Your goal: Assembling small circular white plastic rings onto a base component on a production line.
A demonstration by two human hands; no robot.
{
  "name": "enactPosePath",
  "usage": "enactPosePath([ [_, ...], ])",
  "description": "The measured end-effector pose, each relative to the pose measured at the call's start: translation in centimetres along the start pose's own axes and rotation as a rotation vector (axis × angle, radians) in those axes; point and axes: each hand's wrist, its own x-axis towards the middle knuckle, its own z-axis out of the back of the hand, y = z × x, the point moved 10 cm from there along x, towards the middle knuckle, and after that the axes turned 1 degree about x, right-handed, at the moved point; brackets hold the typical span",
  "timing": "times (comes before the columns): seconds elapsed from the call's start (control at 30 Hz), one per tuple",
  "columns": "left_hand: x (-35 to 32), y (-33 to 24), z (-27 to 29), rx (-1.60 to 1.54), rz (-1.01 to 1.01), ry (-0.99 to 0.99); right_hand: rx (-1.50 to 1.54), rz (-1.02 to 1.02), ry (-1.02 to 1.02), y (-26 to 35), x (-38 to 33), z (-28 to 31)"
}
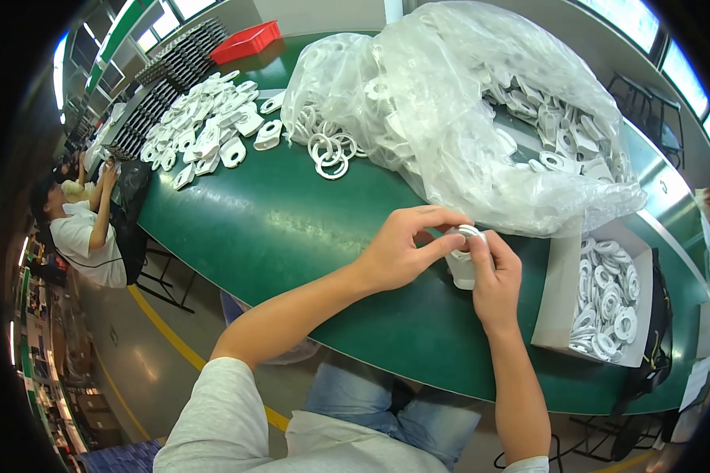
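Over the green table, my left hand [409, 246] and my right hand [493, 277] meet around a white plastic housing [463, 273] with a round end. A white ring [470, 231] sits at the top of that round end, where my left thumb and fingers pinch it. My right hand grips the housing from the right side, its thumb on the front face. Both hands are closed. My fingers hide part of the ring, so I cannot tell whether it is fully seated.
A large clear plastic bag [450, 102] holds many white parts. Loose white rings [331, 154] lie beside it, with a pile of white housings [205, 126] farther left. A carton [556, 296] of ringed pieces stands right. Black trays [146, 110], a red bin [246, 42] and a seated person [87, 229] are left.
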Motion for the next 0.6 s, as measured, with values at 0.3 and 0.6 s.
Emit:
enactPosePath([
  [0.3,-0.1,0.6,0.3,0.021,-0.013,0.007,-0.059,-0.010,0.050,-0.4,-0.3,-0.4],
  [0.6,-0.8,-0.5,-0.9,0.255,-0.114,0.086,0.068,-0.142,0.012,-2.2,-0.8,0.1],
])
